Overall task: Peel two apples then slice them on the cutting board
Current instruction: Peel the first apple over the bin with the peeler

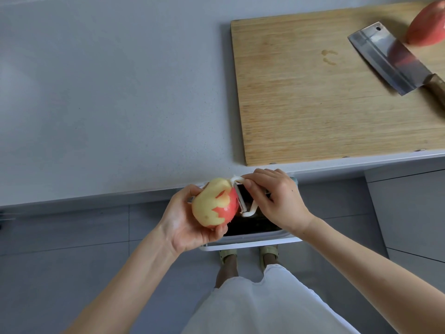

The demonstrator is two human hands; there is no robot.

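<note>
Left hand [185,220] cups a part-peeled apple [214,203] over the bin [255,239]; right hand [277,196] pinches the peeler [243,201] against it. Bared flesh is probably wet and slippery, so hold by the remaining skin. Second apple [426,25] and cleaver [387,59] lie on the board [313,104].

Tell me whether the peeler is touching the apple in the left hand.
Touching. The head view shows the blade of the peeler, held in the right hand, lying against the red skin of the apple with no gap.
</note>
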